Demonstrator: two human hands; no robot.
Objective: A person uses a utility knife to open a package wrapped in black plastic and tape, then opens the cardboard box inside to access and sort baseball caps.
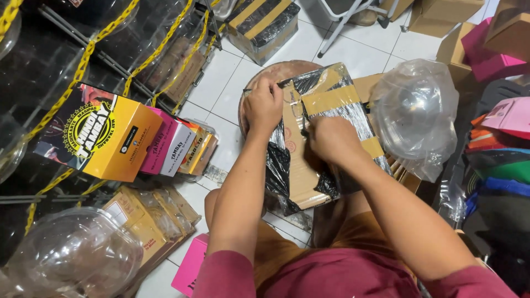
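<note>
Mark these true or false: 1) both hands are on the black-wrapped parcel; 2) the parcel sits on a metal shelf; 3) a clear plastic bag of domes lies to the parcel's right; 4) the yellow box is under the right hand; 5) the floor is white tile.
1) True: the left hand and right hand both rest on the black-wrapped parcel.
2) False: it sits on a round brown stool over the floor.
3) True: the clear plastic bag lies right of the parcel.
4) False: the yellow box stands apart, far to the left.
5) True: white tile floor.
</note>
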